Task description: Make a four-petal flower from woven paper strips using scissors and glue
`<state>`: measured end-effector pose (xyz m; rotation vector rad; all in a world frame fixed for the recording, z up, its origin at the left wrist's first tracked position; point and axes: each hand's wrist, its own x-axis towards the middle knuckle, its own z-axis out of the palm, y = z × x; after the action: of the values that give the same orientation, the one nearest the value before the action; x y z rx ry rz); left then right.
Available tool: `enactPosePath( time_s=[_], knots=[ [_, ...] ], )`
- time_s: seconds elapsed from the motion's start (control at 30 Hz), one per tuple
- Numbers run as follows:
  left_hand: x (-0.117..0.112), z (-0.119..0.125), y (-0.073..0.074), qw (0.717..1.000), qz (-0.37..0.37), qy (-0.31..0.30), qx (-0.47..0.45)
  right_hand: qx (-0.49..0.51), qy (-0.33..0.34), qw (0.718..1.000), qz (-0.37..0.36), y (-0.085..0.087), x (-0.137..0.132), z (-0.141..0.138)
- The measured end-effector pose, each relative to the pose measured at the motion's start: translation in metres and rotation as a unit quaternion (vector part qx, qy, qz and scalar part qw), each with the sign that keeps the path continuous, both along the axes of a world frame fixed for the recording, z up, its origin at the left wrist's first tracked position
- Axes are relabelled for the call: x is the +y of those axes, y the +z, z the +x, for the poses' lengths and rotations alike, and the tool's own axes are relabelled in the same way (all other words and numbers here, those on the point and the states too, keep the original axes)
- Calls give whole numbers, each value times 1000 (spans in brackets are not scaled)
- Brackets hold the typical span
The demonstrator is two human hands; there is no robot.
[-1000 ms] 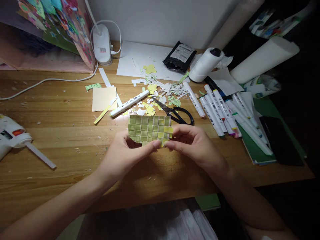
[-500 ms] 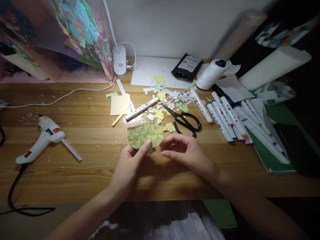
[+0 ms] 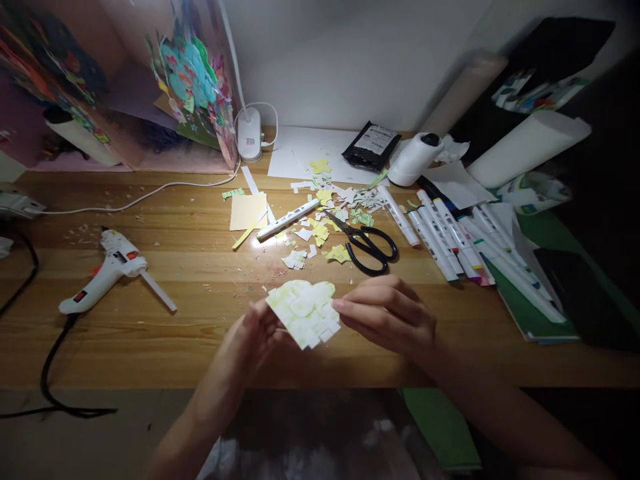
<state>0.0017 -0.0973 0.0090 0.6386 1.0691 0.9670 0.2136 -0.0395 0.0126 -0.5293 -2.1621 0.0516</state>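
Note:
A small woven mat of paper strips [image 3: 305, 311] is held above the near part of the wooden desk [image 3: 190, 267], its pale, white-and-green side facing me. My left hand [image 3: 255, 333] grips its left and lower edge from underneath, fingers curled. My right hand [image 3: 387, 313] touches its right edge with the fingertips pinched together. Just beyond lie black scissors [image 3: 367, 243] and a heap of paper scraps [image 3: 325, 213].
A white glue gun [image 3: 107, 270] with a black cord lies at the left. Several white markers [image 3: 450, 240] lie at the right beside green folders and a dark phone. A lamp base [image 3: 249, 133], paper rolls, a black pouch and a decorated cardboard box stand at the back.
The woven mat has been flipped from its green side to its pale back and brought closer to me. The view has shifted left, so the glue gun now shows fully.

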Motion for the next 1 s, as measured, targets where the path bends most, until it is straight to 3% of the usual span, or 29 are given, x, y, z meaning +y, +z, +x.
enactPosePath(
  time_s=[0.13, 0.23, 0.3, 0.37, 0.43, 0.5, 0.57, 0.63, 0.7, 0.8, 0.87, 0.93, 1.0],
  knots=[
    [-10, 1, 14, 993, -7, -76, 92, -69, 21, 996, 47, 3, -8, 4],
    [-18, -2, 21, 979, 37, -139, 144, -25, 0, 999, 46, 0, -5, 2],
    [-23, -10, 24, 966, 65, -164, 189, 44, -16, 999, -3, -3, 1, -1],
    [-28, -22, 26, 950, 100, -145, 258, 134, -37, 984, -107, -6, 8, -2],
    [-32, -36, 28, 924, 138, -79, 347, 234, -61, 939, -243, -8, 14, -2],
    [-35, -49, 31, 875, 159, 17, 456, 334, -84, 868, -358, -10, 21, 1],
    [-35, -60, 33, 798, 173, 116, 565, 414, -102, 802, -417, -9, 27, 5],
    [-32, -65, 32, 721, 225, 146, 639, 469, -119, 761, -432, -6, 33, 10],
    [-25, -63, 24, 684, 304, 62, 660, 495, -128, 742, -433, -3, 37, 13],
    [-10, -47, 2, 662, 370, -171, 630, 490, -133, 736, -447, 0, 37, 13],
    [-1, -33, -13, 639, 395, -271, 602, 472, -134, 741, -458, -1, 35, 13],
    [5, -23, -22, 634, 406, -304, 584, 453, -134, 751, -462, -4, 34, 13],
    [5, -20, -27, 643, 399, -289, 587, 441, -138, 757, -462, -6, 34, 14]
  ],
)
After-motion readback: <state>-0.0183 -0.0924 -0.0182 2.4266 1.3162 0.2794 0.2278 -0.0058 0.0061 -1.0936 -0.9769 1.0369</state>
